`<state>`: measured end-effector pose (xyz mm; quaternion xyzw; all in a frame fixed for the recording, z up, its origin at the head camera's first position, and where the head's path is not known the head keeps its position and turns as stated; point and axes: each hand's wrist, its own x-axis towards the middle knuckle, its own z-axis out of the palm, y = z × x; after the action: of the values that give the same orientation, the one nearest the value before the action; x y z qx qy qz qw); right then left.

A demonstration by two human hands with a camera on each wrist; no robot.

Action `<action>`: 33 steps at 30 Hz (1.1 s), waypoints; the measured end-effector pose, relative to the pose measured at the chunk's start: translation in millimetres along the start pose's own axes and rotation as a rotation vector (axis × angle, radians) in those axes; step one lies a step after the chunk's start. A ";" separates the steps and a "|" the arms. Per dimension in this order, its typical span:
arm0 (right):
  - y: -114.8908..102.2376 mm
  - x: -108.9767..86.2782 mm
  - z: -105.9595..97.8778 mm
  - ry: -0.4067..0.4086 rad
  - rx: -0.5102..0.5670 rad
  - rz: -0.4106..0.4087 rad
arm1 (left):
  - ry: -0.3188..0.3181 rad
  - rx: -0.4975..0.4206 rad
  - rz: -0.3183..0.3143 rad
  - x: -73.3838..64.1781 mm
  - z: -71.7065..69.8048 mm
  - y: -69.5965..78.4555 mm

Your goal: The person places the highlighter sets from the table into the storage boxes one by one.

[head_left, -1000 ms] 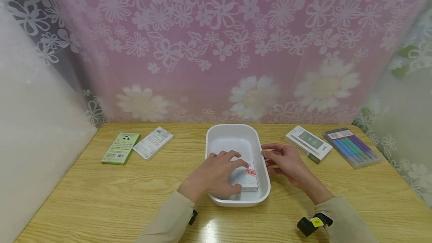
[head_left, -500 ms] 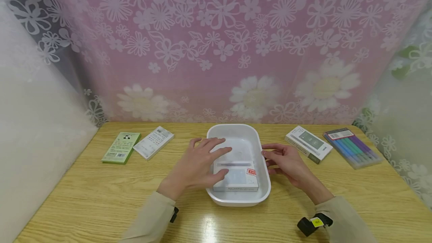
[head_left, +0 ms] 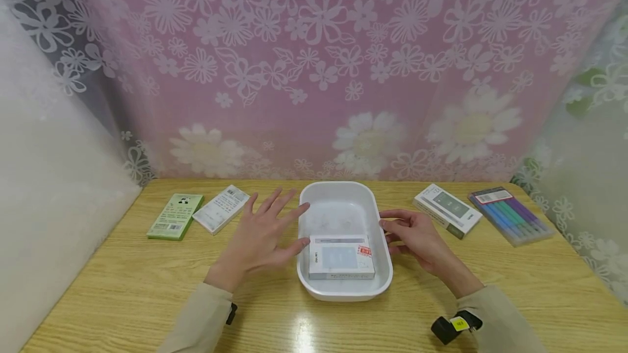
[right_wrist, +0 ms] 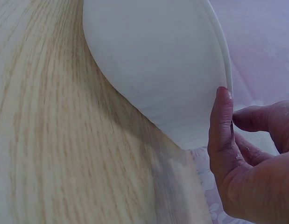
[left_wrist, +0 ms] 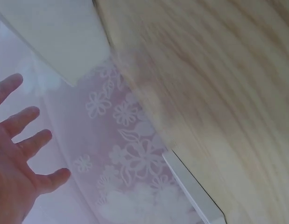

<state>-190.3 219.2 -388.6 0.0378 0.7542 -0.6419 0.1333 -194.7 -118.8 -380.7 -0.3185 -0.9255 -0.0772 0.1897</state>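
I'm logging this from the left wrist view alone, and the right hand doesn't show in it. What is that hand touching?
Observer: The right hand holds the right-hand rim of a deep, white, round-cornered plastic tray.

Operator: Thanks. My view doesn't show the inside of the tray either. Is anything lying in it?

Observer: Yes. A flat white cardboard box with a pale blue panel lies toward the tray's near end, face up.
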 end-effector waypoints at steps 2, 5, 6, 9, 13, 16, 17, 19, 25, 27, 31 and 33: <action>-0.3 -0.3 0.5 0.001 -0.003 0.002 | -0.015 -0.013 -0.034 -3.3 -0.4 -6.5; -0.6 -0.6 0.4 -0.002 -0.007 0.000 | -0.041 -0.028 -0.091 -8.3 -2.6 -17.0; -0.6 -0.7 0.3 -0.003 -0.008 -0.001 | -0.049 -0.032 -0.110 -9.9 -3.6 -20.6; -0.6 -0.6 0.0 -0.005 -0.012 -0.004 | -0.065 -0.026 -0.157 -14.4 -6.3 -31.2; -0.6 -0.2 -0.1 0.003 -0.017 0.000 | -0.077 -0.016 -0.200 -19.2 -7.9 -44.8; -0.4 0.3 0.0 0.007 -0.018 0.004 | -0.085 -0.005 -0.223 -22.0 -8.6 -53.7; -0.3 0.5 0.0 0.007 -0.018 0.004 | -0.091 0.000 -0.231 -22.7 -8.8 -56.3; 0.0 0.6 -0.1 0.007 -0.016 0.004 | -0.113 0.009 -0.249 -24.1 -8.6 -61.7; -0.1 0.1 -0.9 0.001 -0.004 0.000 | -0.186 -0.019 -0.303 -26.3 -5.8 -77.0; -0.4 0.1 -0.9 -0.001 -0.001 -0.001 | -0.207 -0.032 -0.319 -27.1 -4.6 -82.0; -0.1 0.4 -1.1 -0.003 0.000 0.001 | -0.248 -0.041 -0.343 -28.5 -2.0 -91.8; 0.1 0.5 -1.4 -0.001 0.000 0.003 | -0.271 -0.046 -0.354 -27.9 0.3 -96.9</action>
<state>-191.0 220.6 -388.6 0.0385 0.7540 -0.6417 0.1348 -234.6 -210.5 -394.3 -0.1628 -0.9820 -0.0867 0.0400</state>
